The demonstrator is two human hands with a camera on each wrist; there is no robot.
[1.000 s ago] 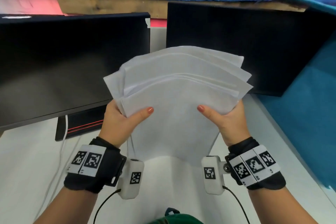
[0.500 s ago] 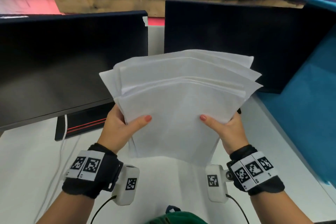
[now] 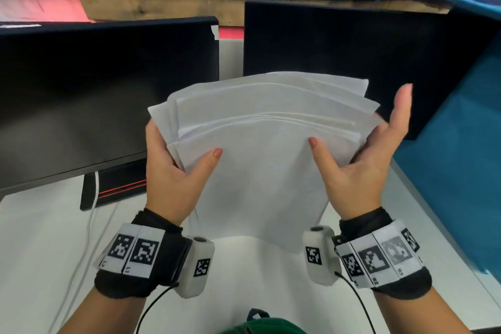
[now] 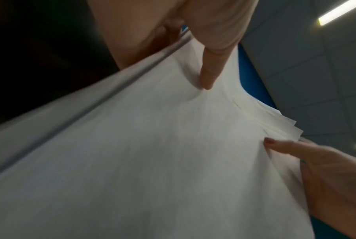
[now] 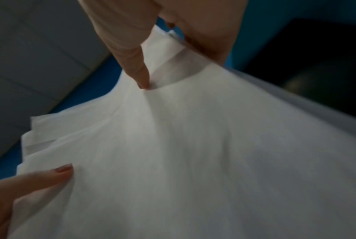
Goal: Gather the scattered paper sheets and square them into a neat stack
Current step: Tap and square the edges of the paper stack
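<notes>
A fanned bundle of white paper sheets (image 3: 260, 171) stands upright above the white desk (image 3: 40, 238), its top edges stepped and uneven. My left hand (image 3: 176, 173) grips its left edge, thumb (image 4: 207, 77) on the front sheet and fingers hidden behind. At the right edge my right hand (image 3: 379, 149) has its fingers straight and pointing up beside the sheets, palm against the edge, while its thumb (image 5: 140, 76) lies on the front sheet. Both wrist views are filled by the paper (image 4: 152, 161) (image 5: 193, 161), blurred.
Two black monitors stand behind the paper, one on the left (image 3: 95, 103) and one on the right (image 3: 339, 43). A teal partition (image 3: 461, 171) borders the desk on the right. A white cable (image 3: 92, 203) runs by the left monitor's base (image 3: 113, 187). Something green (image 3: 260, 328) sits at the bottom edge.
My right hand's fingers have come out from behind the sheets and straightened upward along the right edge. The bundle has stayed at about the same height, with the left grip unchanged.
</notes>
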